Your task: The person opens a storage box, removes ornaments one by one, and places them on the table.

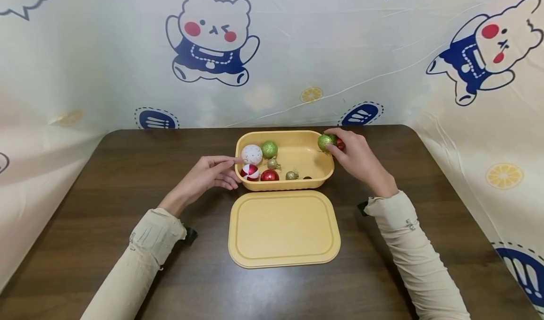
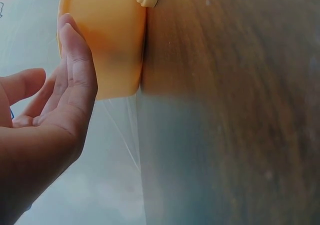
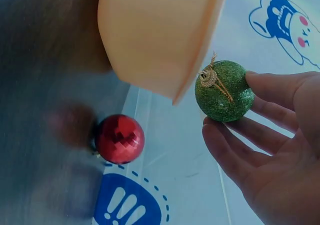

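My right hand (image 1: 358, 155) pinches a green glitter Christmas ball (image 3: 224, 91) between thumb and fingers, over the right end of a yellow plastic box (image 1: 299, 155). The ball's gold cap and cord show in the right wrist view. My left hand (image 1: 209, 172) is at the box's left end, fingers fairly straight, fingertips right at the rim. Inside the box lie a white speckled ball (image 1: 251, 154), another green ball (image 1: 269, 149), a red-and-white ball (image 1: 250, 172), a red ball (image 1: 269, 175) and small gold balls (image 1: 292, 175).
A faceted red ball (image 3: 119, 139) rests on the table beyond the box's right end, partly hidden by the right hand in the head view. The yellow lid (image 1: 284, 229) lies flat on the dark wooden table (image 1: 187, 273) in front. A printed curtain (image 1: 280, 41) hangs behind.
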`<action>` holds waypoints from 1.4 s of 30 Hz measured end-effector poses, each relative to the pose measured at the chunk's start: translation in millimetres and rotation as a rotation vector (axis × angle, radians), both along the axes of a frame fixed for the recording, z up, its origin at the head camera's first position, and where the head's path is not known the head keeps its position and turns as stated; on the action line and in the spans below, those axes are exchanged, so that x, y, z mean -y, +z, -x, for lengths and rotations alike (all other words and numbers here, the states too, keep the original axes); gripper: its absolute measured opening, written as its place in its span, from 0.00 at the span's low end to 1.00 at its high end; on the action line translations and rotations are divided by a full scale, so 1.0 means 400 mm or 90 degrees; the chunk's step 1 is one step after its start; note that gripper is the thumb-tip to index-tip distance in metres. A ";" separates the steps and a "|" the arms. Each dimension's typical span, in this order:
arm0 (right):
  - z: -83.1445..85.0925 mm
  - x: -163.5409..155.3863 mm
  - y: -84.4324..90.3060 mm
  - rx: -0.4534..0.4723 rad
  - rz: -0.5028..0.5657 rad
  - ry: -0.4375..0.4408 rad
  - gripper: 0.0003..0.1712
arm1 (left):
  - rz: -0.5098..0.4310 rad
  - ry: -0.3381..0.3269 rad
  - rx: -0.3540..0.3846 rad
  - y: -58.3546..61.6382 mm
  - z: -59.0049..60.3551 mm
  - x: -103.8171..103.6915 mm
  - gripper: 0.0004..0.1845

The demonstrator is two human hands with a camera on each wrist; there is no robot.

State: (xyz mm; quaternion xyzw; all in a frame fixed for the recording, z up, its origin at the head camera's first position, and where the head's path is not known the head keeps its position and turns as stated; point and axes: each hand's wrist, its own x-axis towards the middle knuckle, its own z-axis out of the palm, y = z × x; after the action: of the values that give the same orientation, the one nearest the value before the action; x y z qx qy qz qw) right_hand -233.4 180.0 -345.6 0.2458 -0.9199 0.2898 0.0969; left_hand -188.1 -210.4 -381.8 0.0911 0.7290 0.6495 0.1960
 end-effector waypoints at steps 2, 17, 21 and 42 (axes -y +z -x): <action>-0.001 -0.009 0.005 0.000 0.001 -0.007 0.21 | -0.002 -0.002 -0.001 -0.001 0.001 0.000 0.24; 0.022 -0.103 -0.016 0.044 0.028 -0.083 0.22 | -0.002 -0.002 -0.001 -0.007 0.000 0.002 0.23; 0.030 -0.120 -0.033 0.061 0.028 -0.100 0.22 | -0.010 -0.002 0.002 -0.006 0.000 0.002 0.23; 0.061 -0.176 -0.092 0.087 0.025 -0.120 0.20 | -0.005 -0.003 0.004 -0.005 -0.002 0.001 0.23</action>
State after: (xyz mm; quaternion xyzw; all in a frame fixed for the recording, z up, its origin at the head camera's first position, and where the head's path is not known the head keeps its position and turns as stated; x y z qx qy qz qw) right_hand -257.8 250.4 -382.3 0.1364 -0.9375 0.3134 0.0658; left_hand -187.2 -210.9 -383.9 0.0915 0.7256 0.6524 0.1990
